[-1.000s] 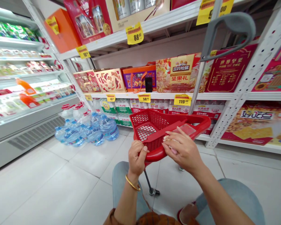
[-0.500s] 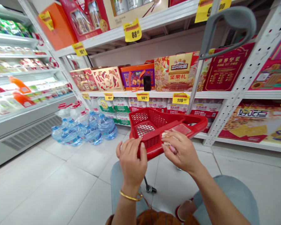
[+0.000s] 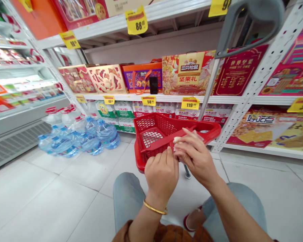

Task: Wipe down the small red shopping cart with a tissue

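Red cart [image 3: 170, 126] stands at twelve o'clock from the seated person, just beyond the knees [image 3: 127, 190]. Its mesh basket gapes, with nothing that I can see inside. The person's left hand [image 3: 163, 174] is at the near rim, knuckles up and fingers curled out of sight; I can't tell whether they close on anything. Beside it, at one o'clock, the right hand [image 3: 198, 156] has its fingers bent narrowly around a small whitish crumpled thing [image 3: 177, 139], too blurred to name. A gold bracelet [image 3: 155, 208] circles the left wrist. Blue water jugs [image 3: 107, 134] crowd the floor at eleven o'clock. Past the cart, at twelve, a black phone [image 3: 153, 85] stands upright on a white shelf, before an orange-and-purple box [image 3: 143, 82].
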### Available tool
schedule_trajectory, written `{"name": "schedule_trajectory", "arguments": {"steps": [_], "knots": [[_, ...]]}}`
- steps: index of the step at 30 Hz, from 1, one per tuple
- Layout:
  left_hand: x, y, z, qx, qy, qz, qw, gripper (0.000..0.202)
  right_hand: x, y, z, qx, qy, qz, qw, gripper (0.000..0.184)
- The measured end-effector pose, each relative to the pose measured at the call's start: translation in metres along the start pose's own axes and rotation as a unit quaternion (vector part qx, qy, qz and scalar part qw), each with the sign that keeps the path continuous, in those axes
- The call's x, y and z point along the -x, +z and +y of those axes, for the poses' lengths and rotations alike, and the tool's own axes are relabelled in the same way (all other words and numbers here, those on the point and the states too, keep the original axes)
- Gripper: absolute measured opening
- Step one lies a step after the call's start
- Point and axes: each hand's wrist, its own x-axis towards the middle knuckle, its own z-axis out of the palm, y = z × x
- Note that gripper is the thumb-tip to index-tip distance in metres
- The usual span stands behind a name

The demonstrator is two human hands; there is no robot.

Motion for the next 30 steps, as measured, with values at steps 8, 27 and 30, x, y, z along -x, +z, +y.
{"name": "schedule_trajectory", "arguments": {"steps": [8, 27, 30], "knots": [[0.002, 0.0, -0.005, -0.003, 0.005, 0.022, 1.0, 0.021, 0.003, -0.005, -0.009, 0.068, -0.052, -0.089, 0.992, 0.031], [0.001, -0.001, -0.015, -0.011, 0.034, 0.053, 0.998, 0.017, 0.005, -0.012, 0.024, 0.095, -0.016, -0.081, 0.992, 0.017], [0.001, -0.001, -0.016, -0.01, 0.034, 0.052, 0.998, 0.018, 0.005, -0.016, 0.027, 0.089, -0.008, -0.086, 0.992, 0.027]]}}
